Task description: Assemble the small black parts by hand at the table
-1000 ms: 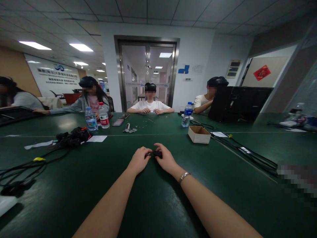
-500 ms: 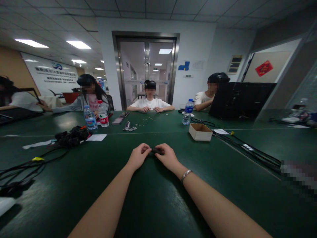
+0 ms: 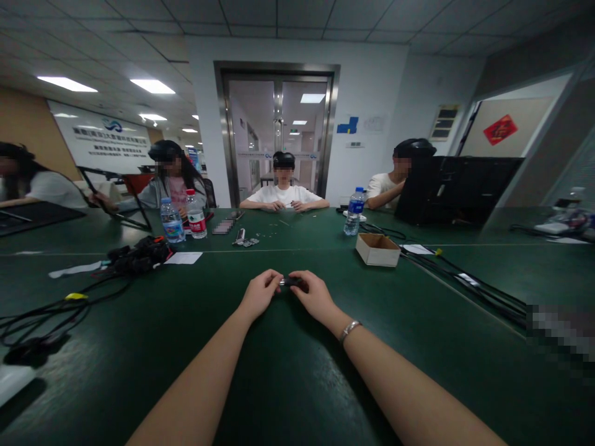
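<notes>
Low over the green table (image 3: pixel 297 365), my two hands meet near the middle of the view. My right hand (image 3: pixel 315 292) pinches a small black object (image 3: pixel 292 282) between thumb and fingers; its exact kind is too small to make out. At the fingertips of my left hand (image 3: pixel 261 293), a small shiny silver piece (image 3: pixel 281 282) shows, pinched at the left end of the black object. Whether the two pieces are joined cannot be told. A silver bracelet (image 3: pixel 350 331) circles my right wrist.
An open cardboard box (image 3: pixel 379 253) stands ahead on the right, near a water bottle (image 3: pixel 354 212) and black cables (image 3: pixel 483 291). Left are two bottles (image 3: pixel 173 222), tangled black gear (image 3: pixel 137 255) and paper (image 3: pixel 184 257). Several people sit around the table; a black monitor (image 3: pixel 460 189) stands right.
A silver piece now shows between my left fingertips and the black object. At the far left, a co-worker's dark frame has moved right, toward the bottles. The view has shifted slightly.
</notes>
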Available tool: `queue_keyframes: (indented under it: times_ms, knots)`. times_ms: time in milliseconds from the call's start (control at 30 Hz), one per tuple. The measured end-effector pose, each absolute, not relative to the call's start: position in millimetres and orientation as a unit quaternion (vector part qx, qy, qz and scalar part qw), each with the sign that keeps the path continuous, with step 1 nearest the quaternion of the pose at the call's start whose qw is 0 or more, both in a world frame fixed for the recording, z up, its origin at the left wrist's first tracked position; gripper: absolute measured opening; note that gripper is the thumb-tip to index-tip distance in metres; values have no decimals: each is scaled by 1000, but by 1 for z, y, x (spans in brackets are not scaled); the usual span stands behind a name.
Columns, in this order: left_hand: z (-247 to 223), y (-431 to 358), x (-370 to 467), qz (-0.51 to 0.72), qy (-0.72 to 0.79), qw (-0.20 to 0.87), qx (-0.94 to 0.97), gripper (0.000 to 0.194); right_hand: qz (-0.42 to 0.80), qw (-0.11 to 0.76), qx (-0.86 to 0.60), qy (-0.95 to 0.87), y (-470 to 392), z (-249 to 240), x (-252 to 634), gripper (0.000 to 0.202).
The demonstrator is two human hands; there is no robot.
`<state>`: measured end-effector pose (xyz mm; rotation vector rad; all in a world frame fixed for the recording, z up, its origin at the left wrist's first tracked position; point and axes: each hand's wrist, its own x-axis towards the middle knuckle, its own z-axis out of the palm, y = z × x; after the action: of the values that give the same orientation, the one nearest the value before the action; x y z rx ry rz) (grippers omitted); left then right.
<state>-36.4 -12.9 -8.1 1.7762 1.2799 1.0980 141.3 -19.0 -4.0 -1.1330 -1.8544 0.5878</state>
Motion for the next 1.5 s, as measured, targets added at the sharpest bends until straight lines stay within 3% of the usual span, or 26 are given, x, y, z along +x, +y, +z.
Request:
queue_keyframes:
  times_ms: [967,1500]
  knots:
    - [-5,-13,-36,412,508,334,679,43,223,415,-458,-754,-23,1,140,28]
    - [-12,-8,-36,444,468,345,682,27,217,426,-450,-754,-18,-5,140,27]
